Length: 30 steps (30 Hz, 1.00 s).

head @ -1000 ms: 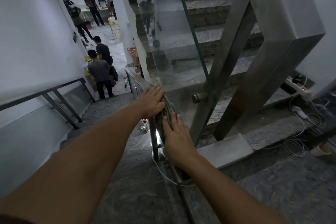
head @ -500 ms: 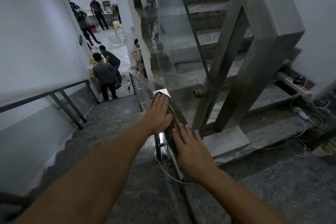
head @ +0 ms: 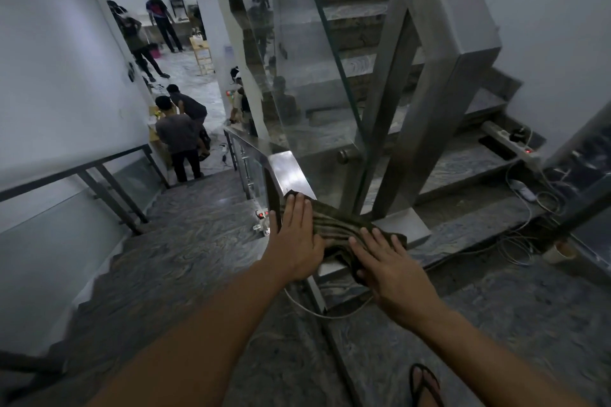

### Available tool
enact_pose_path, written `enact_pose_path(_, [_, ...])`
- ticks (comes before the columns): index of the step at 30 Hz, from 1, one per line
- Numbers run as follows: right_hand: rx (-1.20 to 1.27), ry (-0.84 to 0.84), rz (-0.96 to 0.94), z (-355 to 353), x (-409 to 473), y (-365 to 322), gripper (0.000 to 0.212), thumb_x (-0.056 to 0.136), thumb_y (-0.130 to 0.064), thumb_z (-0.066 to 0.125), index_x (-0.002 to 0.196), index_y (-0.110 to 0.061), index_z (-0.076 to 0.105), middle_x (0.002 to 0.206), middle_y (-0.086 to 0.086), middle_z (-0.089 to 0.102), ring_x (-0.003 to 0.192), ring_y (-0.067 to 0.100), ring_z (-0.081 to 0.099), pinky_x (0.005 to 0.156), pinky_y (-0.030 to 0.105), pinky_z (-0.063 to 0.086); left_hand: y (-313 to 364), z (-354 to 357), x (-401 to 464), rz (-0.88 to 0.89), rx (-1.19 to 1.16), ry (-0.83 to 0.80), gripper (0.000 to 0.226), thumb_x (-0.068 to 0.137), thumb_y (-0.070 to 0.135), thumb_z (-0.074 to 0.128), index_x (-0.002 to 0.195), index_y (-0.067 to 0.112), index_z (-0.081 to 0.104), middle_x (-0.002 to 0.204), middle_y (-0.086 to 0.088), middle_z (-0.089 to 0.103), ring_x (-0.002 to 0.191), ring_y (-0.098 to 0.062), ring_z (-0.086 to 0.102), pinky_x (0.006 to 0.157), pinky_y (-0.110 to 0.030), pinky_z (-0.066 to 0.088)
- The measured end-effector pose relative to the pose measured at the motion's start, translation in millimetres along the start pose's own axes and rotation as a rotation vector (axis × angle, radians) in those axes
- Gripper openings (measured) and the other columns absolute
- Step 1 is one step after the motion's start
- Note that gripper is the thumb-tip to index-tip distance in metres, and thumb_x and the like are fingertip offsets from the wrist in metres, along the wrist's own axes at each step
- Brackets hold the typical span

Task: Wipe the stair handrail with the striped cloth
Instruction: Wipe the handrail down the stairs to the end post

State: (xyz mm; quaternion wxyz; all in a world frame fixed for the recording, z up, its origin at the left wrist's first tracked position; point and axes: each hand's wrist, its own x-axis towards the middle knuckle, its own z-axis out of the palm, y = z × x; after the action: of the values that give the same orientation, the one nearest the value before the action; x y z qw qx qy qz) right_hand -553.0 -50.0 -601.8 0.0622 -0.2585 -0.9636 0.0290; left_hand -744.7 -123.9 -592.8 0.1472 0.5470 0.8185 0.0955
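Note:
A flat steel stair handrail (head: 288,172) runs down and away from me at the centre of the head view. The dark striped cloth (head: 337,225) lies spread across its near end. My left hand (head: 297,235) presses flat on the cloth's left part, fingers together and pointing up the rail. Flat on the cloth's right, nearer part rests my right hand (head: 383,261), fingers slightly spread. Both palms hide part of the cloth and the rail beneath.
A glass panel (head: 297,76) and slanted steel posts (head: 429,116) rise right of the rail. Stairs (head: 185,228) descend to the left, with several people (head: 178,132) at the bottom. A power strip (head: 509,142) and loose cables (head: 522,228) lie on the steps at right. My sandalled foot (head: 425,383) shows below.
Both hands have slid the cloth back along the rail toward me, baring more shiny steel beyond it. The cloth now lies flatter and more spread out.

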Motion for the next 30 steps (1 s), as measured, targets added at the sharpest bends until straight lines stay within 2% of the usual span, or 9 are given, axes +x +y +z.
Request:
enact_pose_path(3, [0.14,-0.004,-0.021,-4.6,0.6,24.7,0.057,0.079,-0.022,0.069,0.133,-0.021,0.052,0.14,0.011,0.052,0.131,0.033,0.046,0.106,0.051,0.032,15.8,8.6,-19.8,-0.043,-0.016,0.038,0.074,0.087,0.044,0.011,0.149,0.007,-0.007,0.159,-0.011,-0.015,0.145,-0.023,-0.02,0.118,-0.05,-0.008])
enact_pose_path(7, [0.398,0.055,0.003,-10.8,-2.1,43.0,0.053,0.08,-0.006,0.069,0.129,-0.023,0.057,0.141,0.004,0.05,0.136,0.016,0.033,0.116,0.04,0.021,38.0,18.5,-40.7,-0.103,0.008,0.083,0.075,0.09,0.047,0.01,0.148,0.005,-0.009,0.158,-0.015,-0.016,0.145,-0.028,-0.019,0.117,-0.045,-0.01])
enact_pose_path(11, [0.513,0.109,0.024,-14.0,-3.1,54.9,0.047,0.077,0.001,0.07,0.119,-0.019,0.065,0.134,0.003,0.058,0.133,0.015,0.042,0.116,0.041,0.025,57.8,34.6,-56.7,-0.111,0.062,0.177,0.074,0.097,0.035,0.036,0.147,-0.002,-0.003,0.157,-0.023,-0.008,0.145,-0.037,-0.011,0.112,-0.041,-0.014])
enact_pose_path(13, [0.516,0.13,0.012,-12.9,-1.9,59.6,0.043,0.075,0.0,0.072,0.115,-0.017,0.068,0.129,0.005,0.062,0.13,0.019,0.047,0.114,0.045,0.03,62.3,39.3,-60.2,-0.118,0.089,0.208,0.07,0.091,0.025,0.053,0.143,-0.008,0.021,0.153,-0.03,0.018,0.143,-0.043,0.014,0.115,-0.047,0.004])
enact_pose_path(15, [0.499,0.148,-0.013,-11.8,-0.8,63.5,0.041,0.074,-0.002,0.073,0.113,-0.016,0.069,0.126,0.007,0.064,0.126,0.022,0.051,0.111,0.048,0.035,61.8,42.6,-59.5,-0.107,0.149,0.249,0.063,0.078,0.013,0.069,0.131,-0.01,0.045,0.138,-0.033,0.045,0.13,-0.045,0.042,0.107,-0.051,0.032])
enact_pose_path(16, [0.493,0.157,-0.023,-11.4,-0.3,65.5,0.041,0.074,-0.002,0.074,0.112,-0.016,0.07,0.125,0.007,0.065,0.125,0.022,0.052,0.11,0.049,0.036,61.2,42.4,-59.1,-0.097,0.182,0.262,0.06,0.073,0.01,0.073,0.125,-0.01,0.052,0.131,-0.033,0.052,0.124,-0.044,0.05,0.103,-0.051,0.037])
enact_pose_path(21, [0.477,0.153,-0.055,-8.7,1.7,76.8,0.036,0.078,-0.007,0.071,0.112,-0.018,0.07,0.124,0.008,0.065,0.123,0.02,0.053,0.109,0.047,0.037,60.9,43.5,-55.6,-0.072,0.258,0.292,0.061,0.065,0.012,0.082,0.117,-0.009,0.06,0.121,-0.032,0.06,0.115,-0.043,0.058,0.099,-0.049,0.042])
enact_pose_path(25, [0.474,0.127,-0.062,-8.1,3.5,84.7,0.031,0.08,-0.01,0.069,0.11,-0.017,0.071,0.124,0.009,0.065,0.123,0.024,0.054,0.111,0.044,0.033,62.8,47.3,-51.9,-0.057,0.3,0.299,0.062,0.064,0.014,0.084,0.116,-0.01,0.06,0.118,-0.033,0.061,0.113,-0.043,0.059,0.098,-0.05,0.043])
enact_pose_path(30, [0.464,0.131,-0.088,-9.0,5.1,92.5,0.03,0.078,-0.008,0.071,0.107,-0.012,0.072,0.123,0.012,0.065,0.123,0.025,0.053,0.11,0.039,0.029,67.6,49.0,-46.3,-0.028,0.356,0.275,0.05,0.073,0.014,0.063,0.116,-0.01,0.059,0.118,-0.034,0.061,0.112,-0.043,0.06,0.097,-0.052,0.046])
